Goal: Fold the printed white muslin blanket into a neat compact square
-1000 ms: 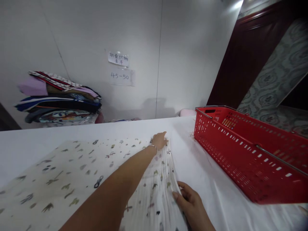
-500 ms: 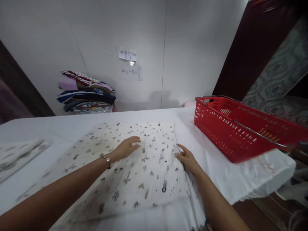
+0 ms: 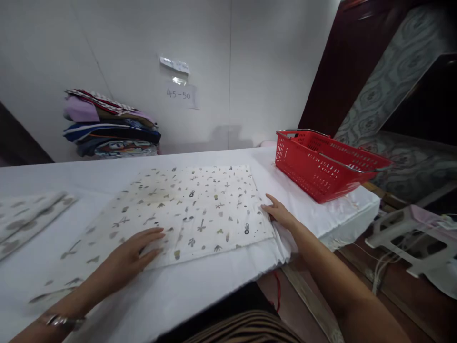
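A cream cloth [image 3: 193, 205] printed with small dark motifs lies spread flat on the white-covered table [image 3: 214, 271]. My left hand [image 3: 128, 255] rests palm down on the cloth's near edge, fingers stretched out flat. My right hand [image 3: 278, 213] lies on the cloth's right edge, fingers extended and pressed against the fabric. A bracelet shows on my left wrist. Neither hand grips anything.
A red plastic basket [image 3: 321, 164] with metal handles sits at the table's right end. A stack of folded fabrics [image 3: 107, 126] stands at the back left against the wall. More printed cloth [image 3: 24, 219] lies at the left. A white stool [image 3: 410, 233] stands on the floor to the right.
My left hand slid back from the cloth's far right corner, across its middle, to the near edge. The right hand stayed on the right edge. The view pulled back from the table.
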`<state>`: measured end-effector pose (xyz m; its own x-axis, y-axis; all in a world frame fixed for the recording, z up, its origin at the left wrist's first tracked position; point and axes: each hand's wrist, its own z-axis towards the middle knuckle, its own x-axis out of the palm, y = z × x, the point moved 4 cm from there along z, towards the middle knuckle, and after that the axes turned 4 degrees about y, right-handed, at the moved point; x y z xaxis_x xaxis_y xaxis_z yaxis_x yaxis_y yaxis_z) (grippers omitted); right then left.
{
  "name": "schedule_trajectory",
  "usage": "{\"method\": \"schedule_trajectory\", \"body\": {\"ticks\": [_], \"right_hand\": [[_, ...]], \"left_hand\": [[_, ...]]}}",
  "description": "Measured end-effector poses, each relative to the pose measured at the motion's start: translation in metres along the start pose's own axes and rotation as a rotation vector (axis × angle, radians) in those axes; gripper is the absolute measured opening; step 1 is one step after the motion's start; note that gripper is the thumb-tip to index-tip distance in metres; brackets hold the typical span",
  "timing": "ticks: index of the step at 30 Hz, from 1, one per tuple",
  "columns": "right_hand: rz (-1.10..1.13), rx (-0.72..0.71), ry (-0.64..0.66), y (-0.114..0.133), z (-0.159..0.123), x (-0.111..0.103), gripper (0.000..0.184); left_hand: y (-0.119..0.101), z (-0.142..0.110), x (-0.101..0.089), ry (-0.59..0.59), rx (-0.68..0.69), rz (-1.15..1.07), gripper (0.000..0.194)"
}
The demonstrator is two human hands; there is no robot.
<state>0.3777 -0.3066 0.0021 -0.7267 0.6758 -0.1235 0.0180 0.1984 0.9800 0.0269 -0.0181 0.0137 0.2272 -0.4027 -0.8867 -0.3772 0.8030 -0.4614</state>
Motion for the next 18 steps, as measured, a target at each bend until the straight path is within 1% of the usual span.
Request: {"method": "schedule_trajectory", "body": {"ticks": [3,6,10,13,16,18], "right_hand": [[-0.058,0.042,0.017,0.0,-0.019,0.002,0.087],[-0.096,0.045,0.031,0.001,-0.037,0.007,0.087],[-0.126,0.082,0.062,-0.002,-0.053,0.012,0.091],[-0.144,0.111,0.097,-0.006,-0.061,0.016,0.091],[-0.183,0.117,0.084,-0.006,-0.068,0.018,0.086],[-0.167,0.128,0.076,-0.007,-0.075,0.018,0.081]], "left_hand": [[0.001,-0.021,0.005,-0.004,0.067,0.06,0.05],[-0.001,-0.031,0.01,-0.007,0.103,0.111,0.052],[0.0,-0.031,0.015,-0.033,0.135,0.149,0.048],[-0.001,-0.027,0.018,-0.061,0.212,0.177,0.044],[-0.008,-0.027,0.019,-0.091,0.313,0.209,0.039],[-0.013,-0.03,0.019,-0.106,0.358,0.238,0.039]]}}
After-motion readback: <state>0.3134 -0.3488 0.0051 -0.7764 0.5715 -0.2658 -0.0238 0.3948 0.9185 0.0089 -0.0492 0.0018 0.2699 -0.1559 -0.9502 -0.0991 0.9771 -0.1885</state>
